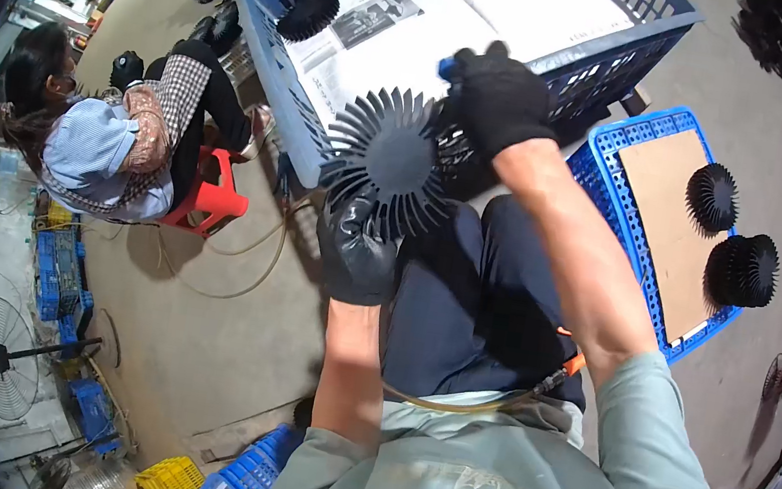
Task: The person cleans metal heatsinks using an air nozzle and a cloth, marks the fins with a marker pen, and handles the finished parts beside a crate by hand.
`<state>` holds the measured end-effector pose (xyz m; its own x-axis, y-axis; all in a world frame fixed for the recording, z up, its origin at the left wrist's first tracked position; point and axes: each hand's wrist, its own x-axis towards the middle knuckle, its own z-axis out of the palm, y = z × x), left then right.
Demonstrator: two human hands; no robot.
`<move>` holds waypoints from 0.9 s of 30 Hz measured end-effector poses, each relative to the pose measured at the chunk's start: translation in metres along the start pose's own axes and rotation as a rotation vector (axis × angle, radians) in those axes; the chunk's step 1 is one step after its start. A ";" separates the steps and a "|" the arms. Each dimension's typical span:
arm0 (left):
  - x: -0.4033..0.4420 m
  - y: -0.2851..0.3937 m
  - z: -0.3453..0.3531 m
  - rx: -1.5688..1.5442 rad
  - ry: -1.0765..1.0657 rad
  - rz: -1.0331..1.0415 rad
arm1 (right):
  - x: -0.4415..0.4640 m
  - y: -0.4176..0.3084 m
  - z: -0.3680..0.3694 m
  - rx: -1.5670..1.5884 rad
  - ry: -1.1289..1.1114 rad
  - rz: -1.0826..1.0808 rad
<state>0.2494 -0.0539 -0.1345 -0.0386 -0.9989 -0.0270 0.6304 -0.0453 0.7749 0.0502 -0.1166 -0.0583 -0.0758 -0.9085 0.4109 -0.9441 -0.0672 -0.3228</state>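
My left hand (356,249), in a black glove, is closed on the lower edge of a black round finned heat sink (400,150). The heat sink's flat disc faces up at me, above my knees and the near rim of the crate. My right hand (499,99), also gloved in black, is curled just beyond the heat sink's right side. A small blue end (447,69) sticks out of its fingers; the rest of that object is hidden. Another black heat sink (309,16) lies on the newspaper (375,14) at the crate's left.
The grey-blue plastic crate (594,68) stands before me. To the right, a blue basket (630,134) topped with cardboard (658,183) bears several heat sinks (743,269). An air hose (448,405) crosses my lap. At left, a person (113,142) sits on a red stool (212,192).
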 end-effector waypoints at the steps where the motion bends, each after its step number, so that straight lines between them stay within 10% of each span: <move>1: 0.003 0.001 -0.006 -0.092 0.042 -0.066 | 0.005 0.014 -0.004 0.034 -0.016 0.032; 5: -0.001 0.002 -0.010 -0.231 0.071 -0.154 | -0.033 -0.011 -0.025 0.293 0.131 -0.064; 8: -0.002 0.000 -0.018 -0.275 0.089 -0.150 | -0.039 -0.045 -0.017 0.126 -0.251 -0.040; 13: 0.002 0.002 -0.011 -0.055 0.033 -0.088 | -0.004 -0.032 0.003 0.058 -0.016 -0.032; 15: 0.006 0.001 -0.008 0.297 -0.175 0.157 | 0.012 0.013 0.008 0.050 0.013 0.110; 19: 0.008 -0.001 -0.033 0.013 -0.030 0.020 | -0.039 0.113 -0.020 0.033 0.321 0.174; 20: 0.001 -0.001 -0.029 0.315 -0.111 0.087 | -0.053 0.134 -0.030 -0.049 0.167 0.310; 24: 0.006 0.003 -0.035 -0.291 -0.076 -0.216 | -0.102 0.221 -0.040 0.231 -0.118 0.846; 27: 0.002 -0.004 -0.036 0.096 -0.074 0.003 | -0.151 0.287 -0.018 -0.359 -0.160 0.722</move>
<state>0.2744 -0.0560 -0.1602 -0.0965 -0.9951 0.0197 0.5535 -0.0372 0.8320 -0.2148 0.0090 -0.1982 -0.6828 -0.7271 0.0711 -0.7275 0.6678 -0.1573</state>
